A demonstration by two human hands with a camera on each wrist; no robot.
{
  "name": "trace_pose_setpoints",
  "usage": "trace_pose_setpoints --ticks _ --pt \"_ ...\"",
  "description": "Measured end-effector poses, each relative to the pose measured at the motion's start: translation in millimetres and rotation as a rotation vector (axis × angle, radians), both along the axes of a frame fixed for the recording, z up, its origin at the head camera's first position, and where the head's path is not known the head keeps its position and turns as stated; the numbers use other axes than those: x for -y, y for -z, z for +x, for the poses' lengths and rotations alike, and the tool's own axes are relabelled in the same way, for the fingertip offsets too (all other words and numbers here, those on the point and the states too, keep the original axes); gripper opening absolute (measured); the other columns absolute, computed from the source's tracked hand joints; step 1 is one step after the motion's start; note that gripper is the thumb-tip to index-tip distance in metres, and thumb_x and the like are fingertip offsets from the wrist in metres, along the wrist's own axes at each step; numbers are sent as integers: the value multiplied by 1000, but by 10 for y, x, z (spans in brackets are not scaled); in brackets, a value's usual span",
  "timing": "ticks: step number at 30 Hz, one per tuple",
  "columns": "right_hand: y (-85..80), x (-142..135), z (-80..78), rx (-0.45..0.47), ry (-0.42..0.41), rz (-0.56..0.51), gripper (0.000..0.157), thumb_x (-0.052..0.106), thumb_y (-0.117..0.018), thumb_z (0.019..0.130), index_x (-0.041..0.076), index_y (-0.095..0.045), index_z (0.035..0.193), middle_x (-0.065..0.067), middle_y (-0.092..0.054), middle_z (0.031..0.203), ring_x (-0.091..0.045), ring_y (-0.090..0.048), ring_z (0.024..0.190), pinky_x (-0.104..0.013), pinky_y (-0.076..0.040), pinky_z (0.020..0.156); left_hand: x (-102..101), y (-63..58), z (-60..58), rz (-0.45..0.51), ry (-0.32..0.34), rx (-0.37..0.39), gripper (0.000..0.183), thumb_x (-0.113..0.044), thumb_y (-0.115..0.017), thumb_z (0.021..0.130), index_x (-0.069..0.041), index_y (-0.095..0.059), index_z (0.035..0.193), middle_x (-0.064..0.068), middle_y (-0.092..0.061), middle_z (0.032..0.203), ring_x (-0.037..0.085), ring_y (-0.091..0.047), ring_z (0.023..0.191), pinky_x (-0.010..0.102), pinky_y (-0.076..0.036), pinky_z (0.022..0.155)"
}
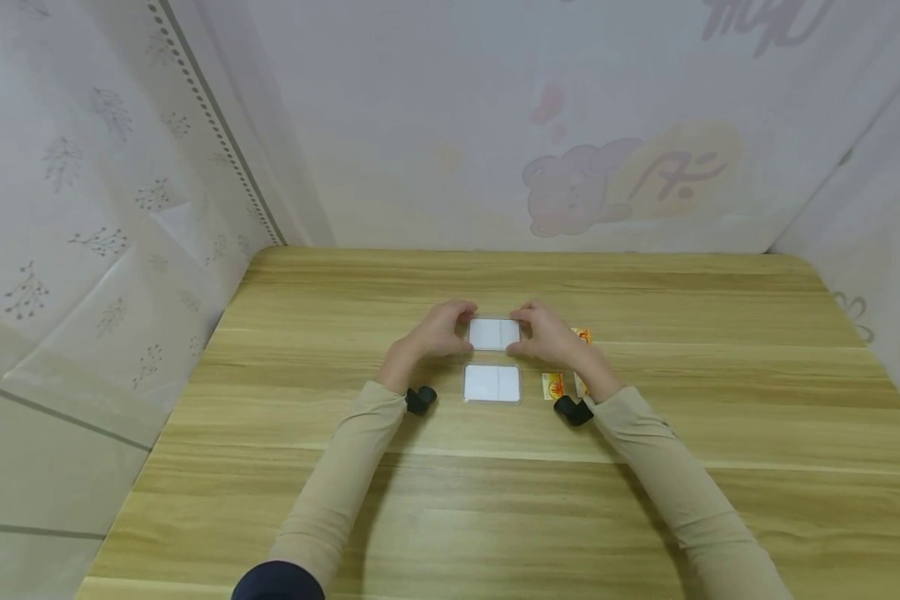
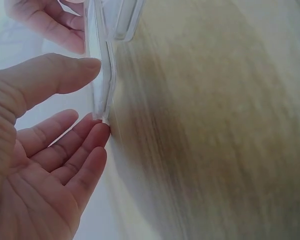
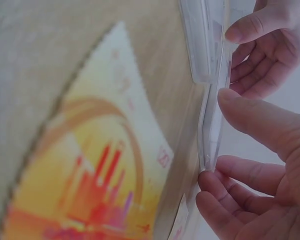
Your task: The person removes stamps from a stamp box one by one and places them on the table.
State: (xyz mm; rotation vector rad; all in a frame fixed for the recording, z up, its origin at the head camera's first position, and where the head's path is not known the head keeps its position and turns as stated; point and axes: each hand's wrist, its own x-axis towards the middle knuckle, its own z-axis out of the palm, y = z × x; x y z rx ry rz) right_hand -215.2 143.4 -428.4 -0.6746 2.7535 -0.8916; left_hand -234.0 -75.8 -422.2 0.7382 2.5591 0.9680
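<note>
In the head view, a flat clear plastic case point(image 1: 494, 334) with white inside lies between the two hands. My left hand point(image 1: 441, 330) holds its left end, and my right hand point(image 1: 547, 335) grips the right end. The left wrist view has the left thumb against one long side of the case point(image 2: 105, 80), fingertips at its corner. Seen from the right wrist, the right hand point(image 3: 260, 170) takes the case point(image 3: 210, 130) between thumb and fingers. Closer to the person lies a second, similar case point(image 1: 492, 383), touched by neither hand.
Right of the near case lies an orange-yellow postage stamp point(image 1: 552, 386) with serrated edges. Another stamp point(image 1: 581, 384) is partly covered by the right forearm, and a third point(image 1: 583, 336) shows behind the right hand. A patterned curtain stands behind the wooden table point(image 1: 450, 517).
</note>
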Motion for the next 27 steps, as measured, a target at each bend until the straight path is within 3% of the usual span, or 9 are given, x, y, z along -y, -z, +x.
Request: trace_pose_setpoints --ticks 27 --pt "22 25 15 -18 10 20 62 13 -79 75 -13 -52 124 -26 -50 118 -31 -49 100 -41 -45 86 -11 18 -19 -41 0 -35 59 -1 -75 73 5 -50 126 16 -54 125 28 -49 118 34 -37 103"
